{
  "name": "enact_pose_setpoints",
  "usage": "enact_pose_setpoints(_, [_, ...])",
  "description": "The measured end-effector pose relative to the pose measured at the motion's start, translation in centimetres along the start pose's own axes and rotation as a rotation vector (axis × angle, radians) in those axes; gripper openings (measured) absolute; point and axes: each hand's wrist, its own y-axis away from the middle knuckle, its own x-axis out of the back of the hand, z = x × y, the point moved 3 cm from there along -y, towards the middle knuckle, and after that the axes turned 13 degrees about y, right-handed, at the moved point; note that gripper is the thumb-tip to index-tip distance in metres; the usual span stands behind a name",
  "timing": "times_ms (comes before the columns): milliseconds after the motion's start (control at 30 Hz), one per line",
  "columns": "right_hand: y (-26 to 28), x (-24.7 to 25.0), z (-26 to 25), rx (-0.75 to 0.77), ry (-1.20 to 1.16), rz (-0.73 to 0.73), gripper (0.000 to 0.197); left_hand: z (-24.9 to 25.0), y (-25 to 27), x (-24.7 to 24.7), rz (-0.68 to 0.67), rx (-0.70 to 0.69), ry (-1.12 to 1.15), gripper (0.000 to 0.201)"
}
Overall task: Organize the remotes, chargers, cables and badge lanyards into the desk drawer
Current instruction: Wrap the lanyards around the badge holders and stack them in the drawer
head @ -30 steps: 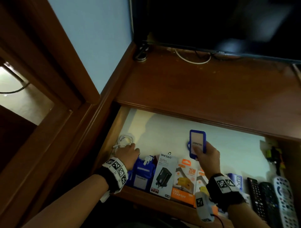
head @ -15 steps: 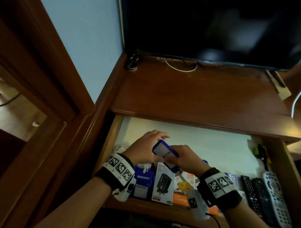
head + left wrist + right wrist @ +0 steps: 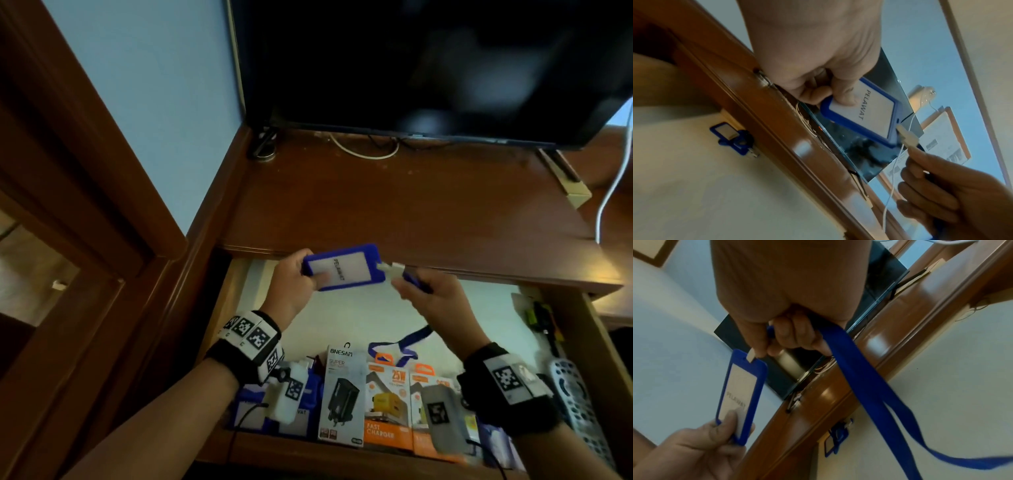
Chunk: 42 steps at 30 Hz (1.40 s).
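Observation:
Both hands hold a blue badge holder with a white card marked PELAWAT above the open drawer. My left hand pinches its left end, thumb on the card. My right hand pinches the white clip at the other end and grips the blue lanyard strap, which hangs down into the drawer. Boxed chargers stand along the drawer's front. Remotes lie at the right end.
A dark TV screen stands on the wooden desk top, with a white cable under it and another at the right. More blue badge holders lie at the drawer's front left. A door frame stands left.
The badge holder rose from the drawer's middle up to the desk edge. My left hand left the white cable and took the holder's left end; my right hand shifted to the clip and strap.

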Motion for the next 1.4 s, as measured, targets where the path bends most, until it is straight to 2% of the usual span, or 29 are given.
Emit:
enact_pose_setpoints(167, [-0.7,-1.3,-1.5,0.014,-0.231,0.058,0.024,1.0,0.4,-2.4,0.104,0.122,0.333,0.026])
enact_pose_setpoints(267, [-0.5,-3.1,-2.6,0.018,-0.316,0.063,0.013,1.0,1.1,-4.2,0.083,0.147,0.424,0.027])
enact_pose_setpoints(433, [-0.6,-3.7,-3.3,0.014,-0.360,0.029,0.016,0.0,2.9,-5.6,0.067,0.186,0.554,0.028])
enact_pose_setpoints(467, [-0.6,-3.6,-3.1,0.020,-0.340,-0.001,0.015,-0.1,3.1,-5.4,0.058,0.173,0.505,0.027])
enact_pose_setpoints(533, [-0.5,-3.2,-2.7,0.037,-0.296,-0.080,0.012,0.1,3.3,-4.8,0.041,0.113,0.267,0.035])
enact_pose_setpoints(633, [-0.7,-2.8,-2.1,0.065,-0.135,-0.198,0.010,2.1,3.2,-3.6,0.010,-0.140,-0.163,0.064])
enact_pose_setpoints(700, [-1.2,-2.6,-1.6,0.110,0.080,-0.275,0.008,4.1,3.1,-3.2,-0.095,-0.320,-0.380,0.083])
enact_pose_setpoints(767, [-1.7,-2.8,-1.4,0.167,0.263,-0.370,0.014,5.9,2.8,-3.5,-0.272,-0.393,-0.584,0.089])
enact_pose_setpoints(833, [-1.8,-3.2,-1.7,0.222,0.390,-0.472,0.018,7.0,2.5,-4.4,-0.447,-0.355,-0.916,0.077])
enact_pose_setpoints(900, [-1.8,-3.4,-2.1,0.258,0.445,-0.547,0.012,6.8,2.2,-5.1,-0.594,-0.214,-1.242,0.059])
enact_pose_setpoints(967, [-1.7,-3.5,-2.3,0.290,0.458,-0.590,0.011,5.9,2.0,-5.6,-0.652,-0.108,-1.390,0.045])
enact_pose_setpoints(1033, [-1.7,-3.4,-1.9,0.278,0.406,-0.598,0.009,5.1,1.8,-5.3,-0.651,-0.047,-1.304,0.027])
enact_pose_setpoints(1100, [-1.6,-3.4,-0.9,0.213,0.241,-0.587,0.018,4.2,1.4,-4.4,-0.628,0.050,-1.076,0.017])
enact_pose_setpoints(1267, [-0.9,-2.9,3.0,-0.124,-0.206,-0.529,0.037,3.0,0.9,-0.8,-0.498,0.175,-0.675,0.027])
enact_pose_setpoints(1400, [-0.4,-2.8,4.8,-0.216,-0.258,-0.457,0.045,2.4,0.1,1.8,-0.310,0.161,-0.351,0.020])
